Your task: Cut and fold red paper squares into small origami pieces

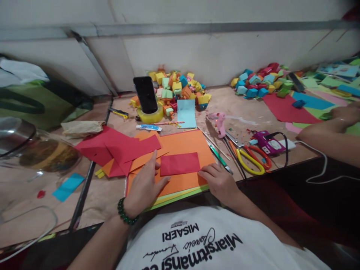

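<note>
A red paper rectangle lies flat on a stack of larger sheets, with orange paper on top and green and yellow edges at the front. My left hand rests on the stack by the rectangle's left end, thumb and index finger apart, holding nothing. At the lower right corner of the rectangle, the fingers of my right hand are curled together on the paper's edge; the fingertips' undersides are hidden. Overlapping red sheets and orange strips lie just beyond my left hand.
Right of the stack are a green cutter, scissors, a pink glue gun and a purple device. Behind stand a phone on a tape roll and piled paper cubes. Another person's arm reaches in at right.
</note>
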A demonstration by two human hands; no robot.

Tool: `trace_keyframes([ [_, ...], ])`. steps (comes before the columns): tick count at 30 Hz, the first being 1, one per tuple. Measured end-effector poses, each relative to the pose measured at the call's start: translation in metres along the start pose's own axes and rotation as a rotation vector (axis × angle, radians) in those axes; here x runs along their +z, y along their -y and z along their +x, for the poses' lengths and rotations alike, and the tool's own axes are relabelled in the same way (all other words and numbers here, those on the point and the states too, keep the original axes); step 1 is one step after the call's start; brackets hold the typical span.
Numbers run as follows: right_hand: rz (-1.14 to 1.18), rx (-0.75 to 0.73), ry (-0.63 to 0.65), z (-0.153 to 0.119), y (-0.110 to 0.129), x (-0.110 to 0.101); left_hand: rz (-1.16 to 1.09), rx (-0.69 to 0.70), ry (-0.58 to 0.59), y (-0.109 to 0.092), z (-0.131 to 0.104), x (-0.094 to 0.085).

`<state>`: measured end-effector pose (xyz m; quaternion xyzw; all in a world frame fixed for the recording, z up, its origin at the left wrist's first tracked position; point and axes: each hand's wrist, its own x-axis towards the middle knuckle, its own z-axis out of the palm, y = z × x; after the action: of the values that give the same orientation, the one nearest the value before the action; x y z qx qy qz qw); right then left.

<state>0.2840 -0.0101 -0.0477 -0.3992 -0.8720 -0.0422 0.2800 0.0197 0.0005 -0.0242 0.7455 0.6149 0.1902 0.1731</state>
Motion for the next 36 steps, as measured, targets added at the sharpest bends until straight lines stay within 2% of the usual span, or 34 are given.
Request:
trace_keyframes([
  [3,0.016,0.035,0.0,0.002,0.001,-0.003,0.097,-0.041,-0.012,-0.002,0.001,0.001],
  [8,0.043,0.186,0.086,0.031,-0.001,-0.012,0.229,0.048,0.061,-0.006,0.001,0.002],
  [11,-0.016,0.332,0.224,0.052,-0.006,-0.009,0.212,0.102,0.045,-0.006,-0.001,0.003],
  [14,0.035,0.397,0.4,0.063,-0.013,-0.007,0.16,0.16,0.038,-0.003,-0.004,0.002],
  [19,0.267,0.471,0.492,0.062,-0.02,-0.012,0.03,0.133,0.019,0.002,-0.009,0.002],
  [22,0.527,0.46,0.393,0.054,-0.019,-0.011,-0.129,0.037,-0.066,0.002,-0.007,0.003],
  [25,0.59,0.23,0.116,0.048,-0.014,-0.01,-0.3,0.012,-0.181,0.0,-0.003,0.0],
  [28,0.435,-0.015,-0.154,0.047,-0.008,-0.014,-0.354,0.217,-0.289,-0.008,-0.001,-0.01],
  [30,0.317,-0.082,-0.264,0.051,-0.003,-0.017,-0.26,0.391,-0.412,-0.015,-0.003,-0.018],
  [33,0.21,-0.127,-0.351,0.058,0.006,-0.022,-0.067,0.531,-0.559,-0.022,-0.008,-0.025],
  [36,0.123,-0.185,-0.337,0.063,0.018,-0.026,0.005,0.524,-0.549,-0.024,-0.012,-0.026],
])
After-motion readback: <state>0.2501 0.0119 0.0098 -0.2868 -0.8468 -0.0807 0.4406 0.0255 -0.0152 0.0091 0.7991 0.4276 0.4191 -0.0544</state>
